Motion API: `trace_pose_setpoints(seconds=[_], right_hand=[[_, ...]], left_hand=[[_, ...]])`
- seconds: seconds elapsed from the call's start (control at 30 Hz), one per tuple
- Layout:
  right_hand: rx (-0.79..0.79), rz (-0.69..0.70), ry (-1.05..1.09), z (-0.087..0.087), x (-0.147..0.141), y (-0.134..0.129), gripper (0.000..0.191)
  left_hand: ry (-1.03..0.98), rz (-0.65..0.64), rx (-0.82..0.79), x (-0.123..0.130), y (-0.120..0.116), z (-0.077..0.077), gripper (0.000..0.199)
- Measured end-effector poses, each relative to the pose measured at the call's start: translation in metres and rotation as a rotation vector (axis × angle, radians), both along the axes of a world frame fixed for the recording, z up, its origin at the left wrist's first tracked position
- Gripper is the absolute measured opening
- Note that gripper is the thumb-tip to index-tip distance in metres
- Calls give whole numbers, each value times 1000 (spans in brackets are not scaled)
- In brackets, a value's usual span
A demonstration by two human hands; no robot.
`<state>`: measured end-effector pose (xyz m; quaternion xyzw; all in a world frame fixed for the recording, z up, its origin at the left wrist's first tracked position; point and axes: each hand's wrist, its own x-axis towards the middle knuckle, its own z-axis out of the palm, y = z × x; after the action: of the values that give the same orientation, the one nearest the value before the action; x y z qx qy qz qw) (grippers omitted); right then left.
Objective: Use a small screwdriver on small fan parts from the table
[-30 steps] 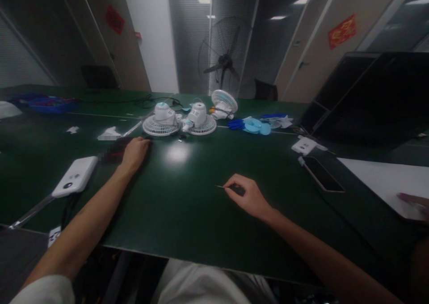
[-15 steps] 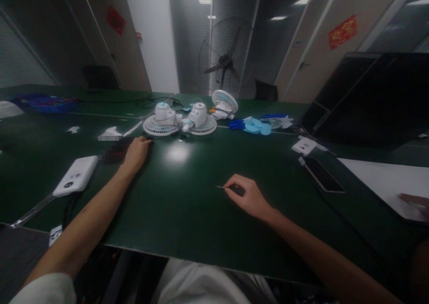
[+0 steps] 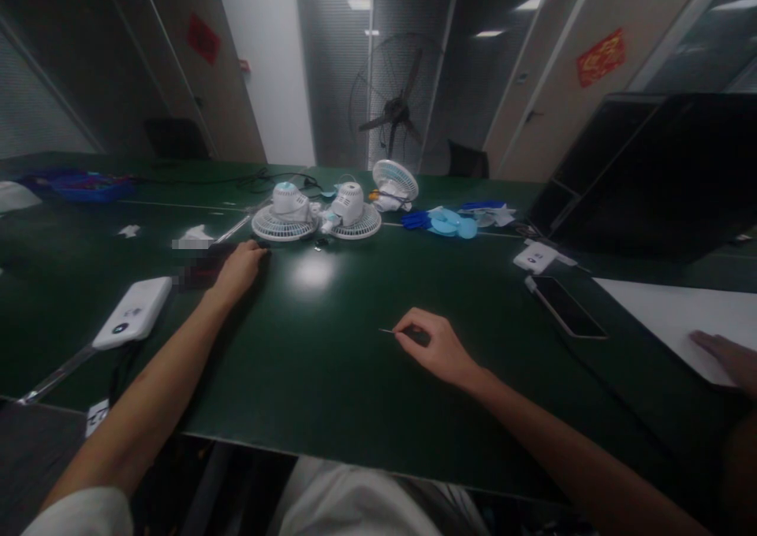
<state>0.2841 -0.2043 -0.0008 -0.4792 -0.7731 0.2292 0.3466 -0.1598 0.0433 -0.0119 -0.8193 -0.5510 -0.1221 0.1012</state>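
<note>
Recommended: keep the pinch on the thin rod [image 3: 385, 331] light and steady, its tip unobstructed. The right hand [image 3: 436, 345] has thumb and finger clamped on it over the tabletop [image 3: 307, 378], forearm angled inward. The left hand [image 3: 240, 266] reaches forward at a blurred dark item [image 3: 204, 269]; its fingers' closure cannot be told.

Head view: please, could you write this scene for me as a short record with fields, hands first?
Left hand: stretched out at a blurred dark item; hold unclear
Right hand: pinching a thin item above the green table; kind unclear
Fans: left fan and middle fan face down, side by side; third fan tilted
Right of fans: light-blue piece, blue glove
Right side: phone; another person's hand on white sheet
</note>
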Motion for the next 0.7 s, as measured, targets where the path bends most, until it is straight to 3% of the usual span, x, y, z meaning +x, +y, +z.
trace_pose_setpoints(seconds=[0.27, 0.7], right_hand=[[-31, 10, 7, 0, 0, 0, 7], [-11, 7, 7, -4, 1, 2, 6]], left_hand=[[-106, -102, -122, -15, 12, 2, 41], [-226, -86, -180, -27, 19, 1, 46]])
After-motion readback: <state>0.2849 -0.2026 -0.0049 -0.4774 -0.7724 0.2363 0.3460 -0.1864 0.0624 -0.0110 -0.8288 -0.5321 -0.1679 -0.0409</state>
